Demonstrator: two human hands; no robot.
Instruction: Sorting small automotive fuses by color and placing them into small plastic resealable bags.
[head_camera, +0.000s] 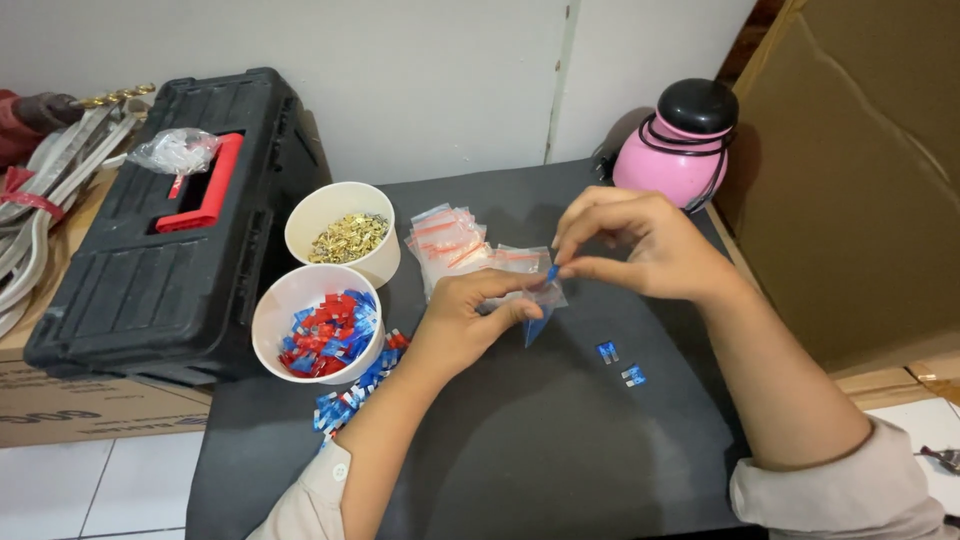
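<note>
Near the desk (560, 440) middle, the left hand (462, 325) pinches a small clear zip bag (540, 305) at its mouth. Keep that mouth spread. The right hand (640, 245) grips a blue blade fuse (551, 272) between fingertips directly above; lower it straight in.

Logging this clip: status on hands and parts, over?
Left hand holds small clear bag. Right hand pinches blue piece at bag mouth. Two blue pieces loose on mat.

A black toolbox (170, 250) with a red handle sits off the table's (520, 450) left edge. A pink jar (675, 150) stands at the far right corner. A brown carton (860, 170) leans right.
</note>
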